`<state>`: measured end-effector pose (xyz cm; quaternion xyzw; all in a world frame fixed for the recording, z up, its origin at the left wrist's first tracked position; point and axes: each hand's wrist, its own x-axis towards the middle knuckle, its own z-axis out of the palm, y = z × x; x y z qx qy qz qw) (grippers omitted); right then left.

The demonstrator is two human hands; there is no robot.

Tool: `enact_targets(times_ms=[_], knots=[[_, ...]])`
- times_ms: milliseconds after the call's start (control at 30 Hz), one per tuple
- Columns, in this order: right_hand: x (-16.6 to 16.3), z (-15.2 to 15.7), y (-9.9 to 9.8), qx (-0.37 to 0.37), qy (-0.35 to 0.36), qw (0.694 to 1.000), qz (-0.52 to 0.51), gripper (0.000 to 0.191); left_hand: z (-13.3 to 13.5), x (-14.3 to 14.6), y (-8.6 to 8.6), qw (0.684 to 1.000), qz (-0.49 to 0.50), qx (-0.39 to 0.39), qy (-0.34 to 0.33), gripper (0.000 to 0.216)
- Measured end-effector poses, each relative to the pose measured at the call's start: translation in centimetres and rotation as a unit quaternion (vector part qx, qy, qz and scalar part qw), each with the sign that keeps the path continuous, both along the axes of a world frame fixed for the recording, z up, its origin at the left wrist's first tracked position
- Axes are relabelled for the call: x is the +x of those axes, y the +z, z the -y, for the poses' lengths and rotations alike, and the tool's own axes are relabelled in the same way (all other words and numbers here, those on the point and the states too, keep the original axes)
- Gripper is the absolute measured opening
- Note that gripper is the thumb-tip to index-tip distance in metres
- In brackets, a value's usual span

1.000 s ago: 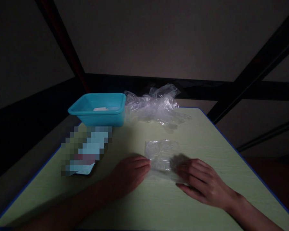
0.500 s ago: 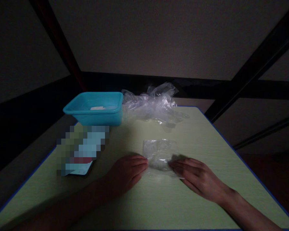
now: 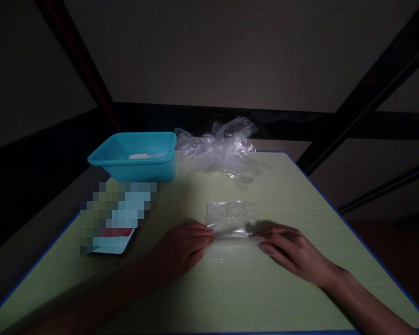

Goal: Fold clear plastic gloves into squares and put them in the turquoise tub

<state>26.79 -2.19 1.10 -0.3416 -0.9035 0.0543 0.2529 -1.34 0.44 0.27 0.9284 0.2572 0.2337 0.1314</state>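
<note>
A clear plastic bag (image 3: pixel 230 216) lies on the table in front of me, its near edge lifted and curled over. My left hand (image 3: pixel 185 246) is at the bag's left side, fingers pressed together on its edge. At the lower right corner, my right hand (image 3: pixel 286 249) pinches the raised edge of the film between thumb and fingers. Both forearms come in from the bottom corners. Exactly how the thumbs grip is partly hidden by the fingers and the dim light.
A blue plastic basket (image 3: pixel 136 170) with something white inside stands at the back left. Beside it lies a heap of crumpled clear plastic bags (image 3: pixel 223 149). A phone (image 3: pixel 115 246), mostly pixelated, lies at the left. The pale table (image 3: pixel 209 302) has a blue rim.
The near edge of the bag has come up off the table and folded away from me. My right hand has shifted slightly and raised its side; my left hand has stayed nearly put.
</note>
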Motion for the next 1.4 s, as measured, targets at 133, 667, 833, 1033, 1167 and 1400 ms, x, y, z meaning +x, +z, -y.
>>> enact_targets(times_ms=[133,667,833,1033,1167,1400], knots=[[0.2,-0.3,0.0,-0.086,-0.013,0.994,-0.059,0.020,-0.3,0.1,0.1,0.999,0.002,-0.033,0.000,0.029],[-1.6,-4.0,1.1,-0.426,-0.142,0.864,-0.226,0.028,-5.8,2.4,3.0,0.841,0.042,-0.506,0.186,0.017],[-2.0,-4.3,0.4,-0.403,-0.203,0.855,-0.256,0.026,-5.6,3.1,3.1,0.816,0.068,-0.522,0.240,0.011],[-2.1,-4.1,0.0,-0.383,-0.211,0.858,-0.270,0.035,-5.6,3.5,2.9,0.798,0.091,-0.528,0.276,0.014],[-2.2,-4.0,0.0,-0.347,-0.209,0.878,-0.255,0.036,-5.4,3.7,2.7,0.800,0.102,-0.518,0.287,0.018],[-2.3,-3.9,-0.2,-0.327,-0.217,0.888,-0.239,0.036,-4.8,3.5,3.0,0.806,0.138,-0.500,0.286,0.022]])
